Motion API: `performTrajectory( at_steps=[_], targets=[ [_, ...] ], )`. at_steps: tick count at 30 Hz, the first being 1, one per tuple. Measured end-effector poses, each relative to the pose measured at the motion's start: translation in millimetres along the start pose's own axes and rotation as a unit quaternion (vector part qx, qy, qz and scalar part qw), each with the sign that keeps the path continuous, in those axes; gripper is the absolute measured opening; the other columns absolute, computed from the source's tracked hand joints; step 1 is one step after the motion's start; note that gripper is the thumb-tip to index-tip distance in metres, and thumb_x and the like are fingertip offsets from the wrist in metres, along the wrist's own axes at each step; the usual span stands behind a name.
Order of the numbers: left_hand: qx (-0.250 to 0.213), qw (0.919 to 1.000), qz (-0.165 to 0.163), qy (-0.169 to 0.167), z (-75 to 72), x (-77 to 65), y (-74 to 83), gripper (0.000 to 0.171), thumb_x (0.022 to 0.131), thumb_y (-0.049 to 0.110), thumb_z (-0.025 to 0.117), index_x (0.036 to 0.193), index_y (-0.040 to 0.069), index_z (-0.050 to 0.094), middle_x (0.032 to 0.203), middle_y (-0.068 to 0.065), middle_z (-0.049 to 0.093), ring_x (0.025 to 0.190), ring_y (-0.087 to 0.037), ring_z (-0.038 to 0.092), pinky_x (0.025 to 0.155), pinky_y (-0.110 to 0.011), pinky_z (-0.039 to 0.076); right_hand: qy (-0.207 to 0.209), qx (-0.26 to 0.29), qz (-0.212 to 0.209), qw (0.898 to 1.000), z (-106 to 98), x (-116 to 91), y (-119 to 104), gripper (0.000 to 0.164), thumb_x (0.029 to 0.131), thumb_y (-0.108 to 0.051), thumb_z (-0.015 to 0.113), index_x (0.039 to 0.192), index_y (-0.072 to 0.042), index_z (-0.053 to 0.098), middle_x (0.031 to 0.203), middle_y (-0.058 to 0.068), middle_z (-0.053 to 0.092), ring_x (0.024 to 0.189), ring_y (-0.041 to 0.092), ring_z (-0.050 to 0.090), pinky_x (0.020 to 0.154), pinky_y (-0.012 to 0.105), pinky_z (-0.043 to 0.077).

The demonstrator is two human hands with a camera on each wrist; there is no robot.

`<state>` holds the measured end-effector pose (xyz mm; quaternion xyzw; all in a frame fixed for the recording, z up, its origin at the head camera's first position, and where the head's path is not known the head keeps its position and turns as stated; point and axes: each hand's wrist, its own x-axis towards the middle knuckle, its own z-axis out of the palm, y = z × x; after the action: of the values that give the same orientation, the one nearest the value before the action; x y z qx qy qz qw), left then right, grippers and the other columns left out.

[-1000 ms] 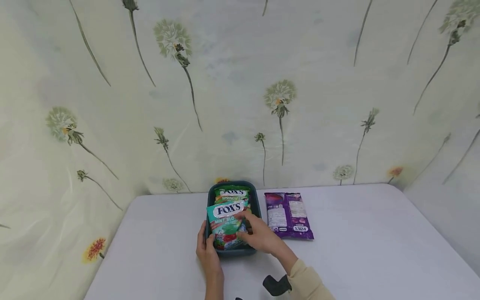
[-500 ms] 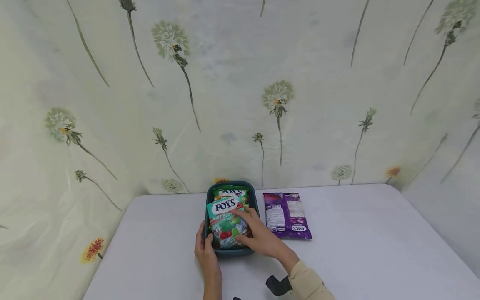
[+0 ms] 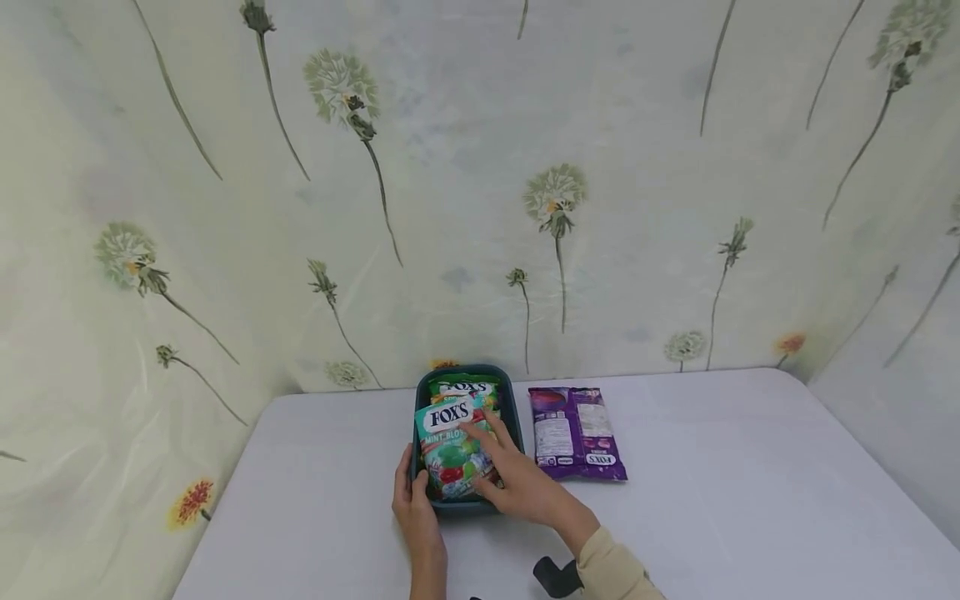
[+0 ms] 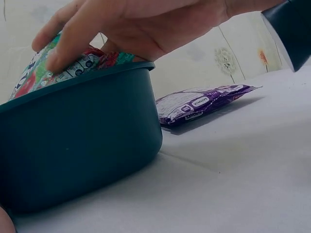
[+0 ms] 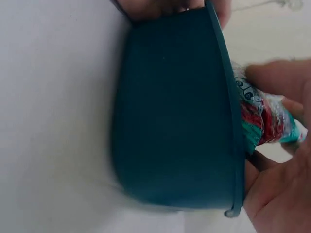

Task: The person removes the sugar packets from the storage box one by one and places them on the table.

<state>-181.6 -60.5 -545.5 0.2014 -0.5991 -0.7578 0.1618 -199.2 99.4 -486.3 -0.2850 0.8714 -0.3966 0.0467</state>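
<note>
A teal bag of Fox's mint candy (image 3: 452, 457) lies at a slant on top in a dark teal plastic tub (image 3: 467, 507). Behind it, in the tub, shows the upper part of a green Fox's bag (image 3: 480, 389). My left hand (image 3: 417, 508) grips the tub's left side, its thumb near the rim. My right hand (image 3: 528, 487) rests on the right part of the mint bag with its fingers spread and fairly straight. In the right wrist view some of its fingers reach down between the candy bag (image 5: 252, 109) and the tub wall (image 5: 180, 107).
A purple Fox's bag (image 3: 576, 433) lies back side up on the white table (image 3: 720, 500), right of the tub. A flower-printed sheet (image 3: 465, 208) hangs behind the table's far edge. A black curved piece (image 3: 557, 577) shows by the right sleeve.
The mint bag has settled lower and flatter in the tub. My right hand's fingers have spread from a closer hold at the bag's right edge. The left hand keeps its place.
</note>
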Motion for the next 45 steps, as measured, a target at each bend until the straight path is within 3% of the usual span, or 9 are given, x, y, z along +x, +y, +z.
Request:
performTrajectory(
  at_steps=[3, 8, 11, 16, 20, 27, 32, 35, 45],
  targets=[
    [0.007, 1.0, -0.002, 0.001, -1.3, 0.3, -0.9, 0.045, 0.095, 0.016, 0.044, 0.14, 0.021, 0.045, 0.15, -0.004, 0.039, 0.142, -0.024, 0.028, 0.116, -0.05, 0.024, -0.003, -0.003, 0.006, 1.0, 3, -1, -2, 0.075, 0.091, -0.024, 0.061, 0.15, -0.033, 0.017, 0.158, 0.01, -0.002, 0.115, 0.029, 0.057, 0.085, 0.038, 0.055],
    [0.002, 1.0, 0.001, 0.004, -2.1, 1.0, -1.6, 0.045, 0.095, 0.015, 0.044, 0.14, 0.019, 0.046, 0.149, -0.005, 0.04, 0.142, -0.025, 0.028, 0.116, -0.049, 0.024, 0.043, 0.052, 0.026, 0.997, 5, -2, 1, 0.068, 0.088, -0.024, 0.066, 0.144, -0.033, 0.028, 0.148, 0.006, 0.022, 0.115, 0.023, 0.051, 0.092, 0.04, 0.051],
    [0.001, 1.0, 0.004, 0.005, -2.3, 1.4, -1.1, 0.045, 0.095, 0.016, 0.044, 0.14, 0.019, 0.045, 0.149, -0.006, 0.04, 0.142, -0.025, 0.029, 0.116, -0.05, 0.024, 0.07, 0.092, 0.031, 0.993, 7, -4, 4, 0.065, 0.087, -0.026, 0.067, 0.142, -0.035, 0.033, 0.143, 0.001, 0.031, 0.116, 0.02, 0.048, 0.089, 0.033, 0.051],
    [0.004, 1.0, 0.001, 0.0, -1.6, 1.5, -0.6, 0.044, 0.096, 0.017, 0.044, 0.14, 0.021, 0.045, 0.149, -0.005, 0.041, 0.14, -0.024, 0.031, 0.115, -0.051, 0.025, 0.105, 0.205, 0.029, 0.973, 8, -6, 10, 0.059, 0.089, -0.026, 0.065, 0.141, -0.032, 0.038, 0.14, 0.002, 0.036, 0.11, 0.026, 0.056, 0.075, 0.024, 0.056],
    [0.004, 1.0, -0.006, 0.004, 0.2, 2.0, -1.2, 0.045, 0.095, 0.016, 0.043, 0.14, 0.021, 0.046, 0.148, -0.005, 0.041, 0.139, -0.023, 0.033, 0.114, -0.051, 0.027, 0.124, 0.258, 0.037, 0.958, 8, -6, 13, 0.056, 0.09, -0.026, 0.063, 0.14, -0.031, 0.04, 0.142, 0.001, 0.035, 0.114, 0.027, 0.056, 0.081, 0.025, 0.055],
    [0.015, 0.9998, -0.012, 0.007, -2.6, 4.8, 0.2, 0.045, 0.096, 0.016, 0.042, 0.14, 0.021, 0.045, 0.148, -0.005, 0.041, 0.138, -0.023, 0.034, 0.114, -0.049, 0.028, 0.131, 0.284, 0.042, 0.949, 4, -5, 13, 0.055, 0.091, -0.027, 0.062, 0.141, -0.029, 0.039, 0.149, 0.001, 0.03, 0.124, 0.032, 0.048, 0.088, 0.025, 0.052],
    [0.016, 0.9995, -0.023, 0.011, -1.9, 4.0, 1.8, 0.045, 0.096, 0.016, 0.04, 0.141, 0.021, 0.043, 0.149, -0.004, 0.039, 0.139, -0.022, 0.031, 0.115, -0.048, 0.028, 0.131, 0.328, 0.081, 0.932, -2, -7, 13, 0.054, 0.089, -0.027, 0.064, 0.138, -0.033, 0.042, 0.15, -0.004, 0.028, 0.125, 0.036, 0.048, 0.085, 0.029, 0.055],
    [0.014, 0.9996, -0.025, 0.009, -2.6, 4.6, 2.2, 0.046, 0.096, 0.016, 0.04, 0.141, 0.021, 0.043, 0.15, -0.004, 0.038, 0.141, -0.022, 0.03, 0.115, -0.048, 0.028, 0.146, 0.331, 0.091, 0.928, -4, -6, 15, 0.053, 0.089, -0.027, 0.064, 0.137, -0.034, 0.044, 0.151, -0.004, 0.028, 0.127, 0.037, 0.047, 0.087, 0.03, 0.055],
    [0.003, 0.9998, -0.02, 0.004, 0.0, 5.9, 0.7, 0.045, 0.096, 0.015, 0.041, 0.141, 0.019, 0.043, 0.15, -0.003, 0.039, 0.142, -0.021, 0.028, 0.116, -0.047, 0.025, 0.203, 0.292, 0.1, 0.929, -16, -9, 28, 0.05, 0.089, -0.03, 0.064, 0.135, -0.036, 0.046, 0.151, -0.006, 0.032, 0.138, 0.025, 0.035, 0.103, 0.034, 0.044]
  ],
)
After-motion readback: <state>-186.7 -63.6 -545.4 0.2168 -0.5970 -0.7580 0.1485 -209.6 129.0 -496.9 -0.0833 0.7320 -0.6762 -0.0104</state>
